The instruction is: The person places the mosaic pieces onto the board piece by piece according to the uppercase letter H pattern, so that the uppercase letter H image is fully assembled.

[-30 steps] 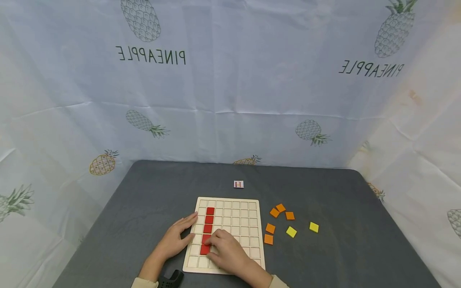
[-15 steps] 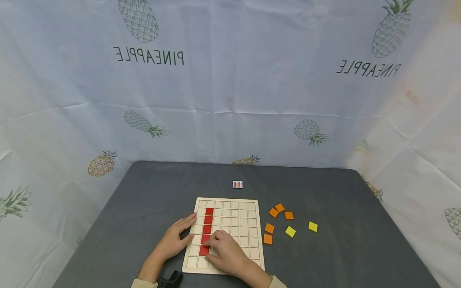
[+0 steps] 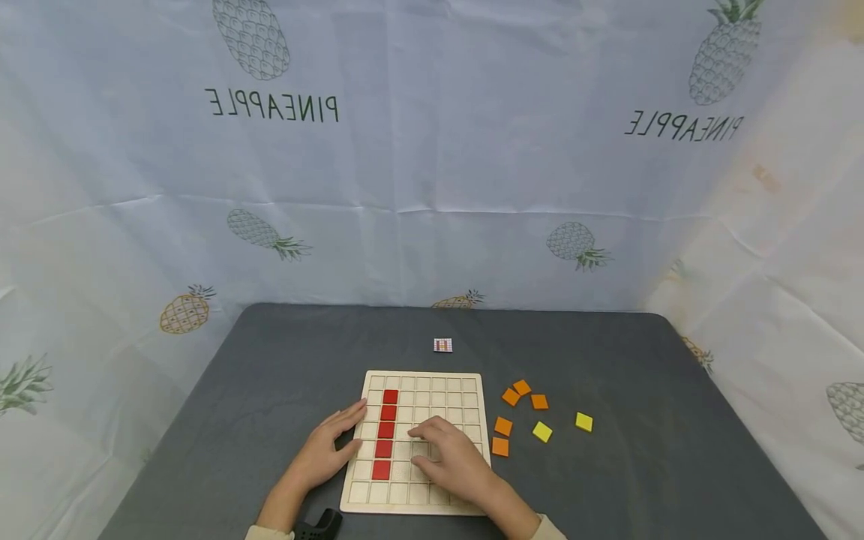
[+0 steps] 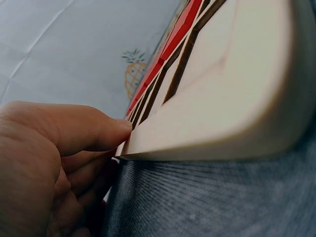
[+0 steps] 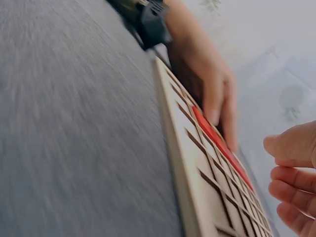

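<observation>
A pale wooden grid board (image 3: 439, 386) lies on the dark table, with a column of several red square tiles (image 3: 385, 430) set in its second column from the left. My left hand (image 3: 328, 444) rests along the board's left edge, thumb and fingertips touching the rim; in the left wrist view the thumb (image 4: 94, 127) meets that edge. Over the middle of the board hovers my right hand (image 3: 455, 459), thumb and fingers apart and holding nothing. The right wrist view shows the right fingers (image 5: 294, 190) loosely bent, with a gap below the thumb.
Several orange tiles (image 3: 502, 426) and two yellow tiles (image 3: 542, 432) are scattered right of the board. A small patterned card (image 3: 442, 345) lies behind it. A black device (image 3: 320, 524) sits at the left wrist. Pineapple-print cloth (image 3: 432, 150) hangs behind the table.
My right hand has let go of the lowest red tile, which stays in its cell, and moved right with its fingers spread apart. The left hand has stayed at the board's edge.
</observation>
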`<state>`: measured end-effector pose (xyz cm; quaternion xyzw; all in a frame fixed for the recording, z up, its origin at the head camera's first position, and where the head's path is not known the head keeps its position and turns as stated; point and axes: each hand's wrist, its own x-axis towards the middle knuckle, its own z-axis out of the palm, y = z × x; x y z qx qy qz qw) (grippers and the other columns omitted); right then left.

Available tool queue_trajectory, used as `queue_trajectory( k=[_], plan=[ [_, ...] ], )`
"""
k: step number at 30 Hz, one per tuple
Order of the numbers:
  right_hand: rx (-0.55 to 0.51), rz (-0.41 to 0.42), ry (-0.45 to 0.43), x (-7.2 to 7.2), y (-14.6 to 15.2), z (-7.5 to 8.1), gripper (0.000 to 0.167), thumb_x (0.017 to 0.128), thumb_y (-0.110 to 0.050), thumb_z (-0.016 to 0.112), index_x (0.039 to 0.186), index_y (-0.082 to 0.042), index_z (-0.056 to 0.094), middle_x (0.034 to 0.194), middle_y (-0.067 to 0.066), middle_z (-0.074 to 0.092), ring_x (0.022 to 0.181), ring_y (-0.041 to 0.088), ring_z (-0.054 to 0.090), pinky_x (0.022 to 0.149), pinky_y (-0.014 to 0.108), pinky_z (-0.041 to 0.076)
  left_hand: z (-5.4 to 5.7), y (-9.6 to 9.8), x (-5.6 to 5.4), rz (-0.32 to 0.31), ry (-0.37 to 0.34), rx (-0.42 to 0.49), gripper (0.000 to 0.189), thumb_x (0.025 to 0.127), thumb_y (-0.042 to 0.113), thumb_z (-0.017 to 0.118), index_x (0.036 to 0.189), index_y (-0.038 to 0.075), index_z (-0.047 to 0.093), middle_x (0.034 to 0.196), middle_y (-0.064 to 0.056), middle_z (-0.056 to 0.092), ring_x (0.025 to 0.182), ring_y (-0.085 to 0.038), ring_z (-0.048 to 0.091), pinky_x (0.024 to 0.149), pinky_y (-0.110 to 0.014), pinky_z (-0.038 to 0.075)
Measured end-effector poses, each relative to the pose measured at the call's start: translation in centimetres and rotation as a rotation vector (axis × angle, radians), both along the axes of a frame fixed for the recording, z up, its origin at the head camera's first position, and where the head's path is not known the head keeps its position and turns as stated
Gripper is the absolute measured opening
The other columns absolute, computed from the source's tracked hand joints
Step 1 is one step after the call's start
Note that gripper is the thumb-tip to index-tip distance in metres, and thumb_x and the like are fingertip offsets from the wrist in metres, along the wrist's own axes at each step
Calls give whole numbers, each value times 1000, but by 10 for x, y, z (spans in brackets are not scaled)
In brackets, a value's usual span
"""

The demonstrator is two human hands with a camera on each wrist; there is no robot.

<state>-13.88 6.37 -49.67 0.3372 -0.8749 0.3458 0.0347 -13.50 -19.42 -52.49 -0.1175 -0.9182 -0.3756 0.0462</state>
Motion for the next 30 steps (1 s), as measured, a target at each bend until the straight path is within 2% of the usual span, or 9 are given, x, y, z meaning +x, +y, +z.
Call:
queue_trajectory(
  k=[2, 7, 13, 17, 23, 30],
  plan=[
    [-25, -23, -11, -2, 10, 2, 31, 84, -18, 71, 114, -10, 67, 110, -5, 62, 98, 9, 60, 81, 24, 55, 1, -1, 0, -3, -14, 4, 53, 83, 12, 67, 134, 5, 54, 143, -3, 49, 133, -28, 44, 113, -44, 27],
    [-72, -116, 9, -6, 42, 4, 34, 82, -17, 73, 115, -10, 67, 112, -5, 63, 102, 13, 61, 83, 29, 56, 1, -1, 0, -14, 6, -7, 53, 83, 12, 67, 134, 4, 54, 142, -4, 50, 132, -29, 45, 112, -45, 28],
    [-51, -337, -40, -6, 85, 1, 38, 78, -15, 77, 115, -13, 68, 111, -6, 63, 101, 14, 62, 86, 38, 56, 0, -1, -1, -15, -15, -7, 53, 84, 14, 66, 135, 5, 54, 143, -2, 49, 133, -28, 44, 113, -46, 27],
    [-19, -451, -49, -7, 114, -4, 39, 78, -15, 77, 116, -14, 67, 112, -4, 63, 102, 17, 62, 87, 43, 54, 0, -2, -1, -19, -13, -5, 53, 85, 16, 66, 135, 5, 53, 143, -3, 48, 133, -28, 44, 112, -46, 27],
    [-2, -550, -58, -8, 148, -12, 40, 78, -14, 77, 117, -10, 66, 111, 3, 64, 101, 22, 63, 85, 45, 54, -1, -1, -1, -19, -7, -10, 53, 86, 19, 66, 135, 5, 53, 143, -4, 48, 133, -29, 44, 112, -46, 27],
    [59, -570, -125, -7, 163, -16, 40, 79, -13, 75, 118, -6, 65, 113, 8, 63, 103, 26, 61, 88, 47, 52, -1, 0, -2, -10, -35, -17, 54, 86, 18, 67, 136, 7, 53, 144, -2, 48, 134, -27, 43, 113, -45, 26]
  ],
)
